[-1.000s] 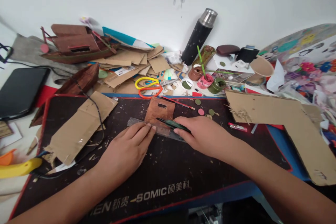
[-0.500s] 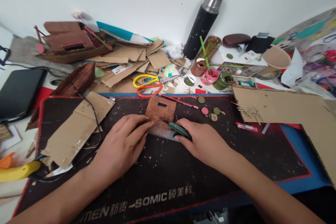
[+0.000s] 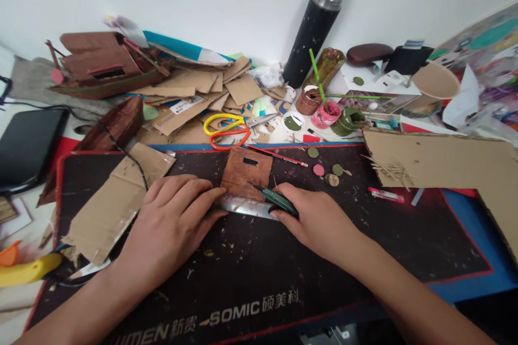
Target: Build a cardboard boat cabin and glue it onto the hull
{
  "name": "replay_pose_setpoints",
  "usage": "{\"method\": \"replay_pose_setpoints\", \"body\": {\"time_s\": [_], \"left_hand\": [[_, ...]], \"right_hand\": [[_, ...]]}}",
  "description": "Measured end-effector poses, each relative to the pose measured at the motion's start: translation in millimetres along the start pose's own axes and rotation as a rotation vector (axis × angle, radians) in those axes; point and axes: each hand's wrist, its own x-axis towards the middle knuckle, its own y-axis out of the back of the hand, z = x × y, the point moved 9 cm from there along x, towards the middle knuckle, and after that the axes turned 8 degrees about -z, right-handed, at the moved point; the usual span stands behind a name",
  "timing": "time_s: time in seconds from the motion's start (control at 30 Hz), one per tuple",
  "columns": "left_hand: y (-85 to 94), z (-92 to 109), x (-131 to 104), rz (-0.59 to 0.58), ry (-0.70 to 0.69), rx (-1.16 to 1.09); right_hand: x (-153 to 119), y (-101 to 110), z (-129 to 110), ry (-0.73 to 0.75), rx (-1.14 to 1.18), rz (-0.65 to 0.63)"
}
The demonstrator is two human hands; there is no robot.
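A brown-painted cardboard piece with a small rectangular cut-out lies on the dark desk mat. Along its near edge runs a shiny straight ruler. My left hand is closed on the ruler's left end, fingertips beside the cardboard's lower left corner; the thumb sits on the near side. In my right hand is a green-handled craft knife, its thin dark tip pointing left over the cardboard. The right fingers also come against the ruler's right end. Whether the tip touches the cardboard, I cannot tell.
Behind the cardboard lie a red pencil and scissors. Open paint pots stand near a black flask. Cardboard sheets flank the mat, and a brown model boat sits back left. A cable crosses the left side.
The ruler looks brighter and more tilted at the cardboard's near edge. My left hand has shifted slightly left. My right hand keeps the craft knife in nearly the same place. The view has shifted slightly.
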Motion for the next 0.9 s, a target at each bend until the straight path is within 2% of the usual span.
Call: {"method": "replay_pose_setpoints", "body": {"time_s": [0.17,0.23,0.33,0.6,0.9], "left_hand": [[14.4,16,-4,0.030,-0.174,0.032],[17.5,16,-4,0.040,-0.195,0.027],[16.8,14,-4,0.046,-0.182,0.014],[1.1,4,1,0.016,-0.076,0.007],[-4.4,1,2,0.024,-0.062,0.013]], "right_hand": [[-1,1,2,-0.004,0.012,0.002],[-1,1,2,-0.008,0.008,0.005],[0,2,3,-0.011,0.005,0.010],[0,1,2,0.004,0.018,0.031],[0,1,4,-0.013,0.031,0.042]]}}
